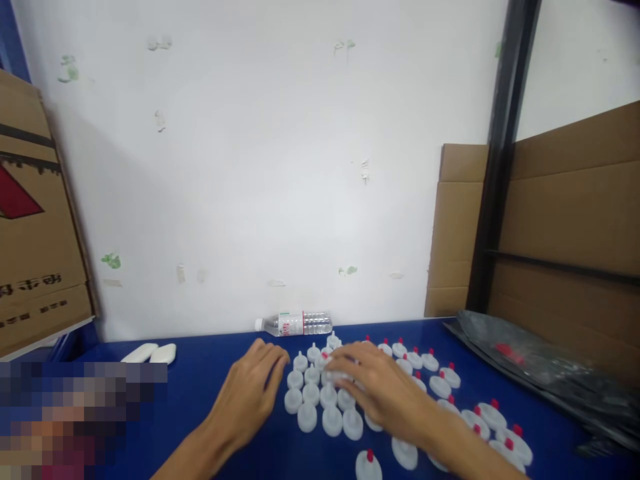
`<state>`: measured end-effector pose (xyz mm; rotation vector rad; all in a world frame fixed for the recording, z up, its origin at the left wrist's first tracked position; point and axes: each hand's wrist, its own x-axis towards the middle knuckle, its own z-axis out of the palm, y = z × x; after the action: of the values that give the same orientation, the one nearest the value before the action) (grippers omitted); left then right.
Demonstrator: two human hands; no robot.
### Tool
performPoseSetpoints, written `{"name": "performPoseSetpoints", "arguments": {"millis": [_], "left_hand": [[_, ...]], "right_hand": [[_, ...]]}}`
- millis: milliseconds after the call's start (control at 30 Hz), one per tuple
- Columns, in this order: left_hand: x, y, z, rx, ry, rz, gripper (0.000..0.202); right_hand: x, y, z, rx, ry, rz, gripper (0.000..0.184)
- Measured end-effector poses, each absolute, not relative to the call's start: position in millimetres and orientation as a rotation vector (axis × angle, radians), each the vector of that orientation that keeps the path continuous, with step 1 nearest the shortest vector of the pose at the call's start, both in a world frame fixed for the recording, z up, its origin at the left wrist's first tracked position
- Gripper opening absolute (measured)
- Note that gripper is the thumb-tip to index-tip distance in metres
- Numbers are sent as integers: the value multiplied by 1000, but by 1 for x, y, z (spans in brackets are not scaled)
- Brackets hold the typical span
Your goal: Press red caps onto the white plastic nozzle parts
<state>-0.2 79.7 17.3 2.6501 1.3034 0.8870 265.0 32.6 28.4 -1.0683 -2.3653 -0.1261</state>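
Note:
My left hand (250, 390) is beside the left edge of a cluster of white nozzle caps (307, 417). Its fingers curl in toward the thumb, and whatever they might hold is hidden. Over the cluster's right side reaches my right hand (373, 380), its fingers and thumb closed around a white nozzle cap (339, 377) that is slightly blurred. A small red tip (325, 355) shows by its fingertips. The clustered caps stand close together with bare white nozzles. To the right, several caps with red tips (440, 385) are spread loosely, some partly behind my right forearm.
A clear plastic bottle (295, 324) lies against the wall behind the caps. Two white rounded objects (164, 353) rest at the left of the blue table (190, 387). Grey plastic bags (540, 373) lie at the right. Cardboard (40, 220) stands on both sides.

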Motion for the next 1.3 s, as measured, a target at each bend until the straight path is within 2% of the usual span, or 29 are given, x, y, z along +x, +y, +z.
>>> {"name": "performPoseSetpoints", "arguments": {"millis": [100, 267, 400, 500, 700, 1300], "left_hand": [[-26, 101, 21, 2590, 1463, 815, 37], [-55, 122, 21, 2475, 1518, 674, 36], [-63, 130, 15, 2399, 1444, 556, 35], [-68, 137, 11, 2342, 1407, 500, 35], [-73, 141, 11, 2273, 1325, 476, 38], [-59, 127, 13, 2278, 1220, 425, 20]], "right_hand": [[287, 64, 35, -1357, -2262, -52, 40], [307, 120, 47, -1541, -2358, 9, 48], [307, 142, 47, -1728, -2479, 161, 33], [309, 142, 47, -1793, -2555, 285, 29], [313, 135, 55, -1842, -2616, 349, 28], [312, 136, 52, -1578, -2601, 336, 32]]}}
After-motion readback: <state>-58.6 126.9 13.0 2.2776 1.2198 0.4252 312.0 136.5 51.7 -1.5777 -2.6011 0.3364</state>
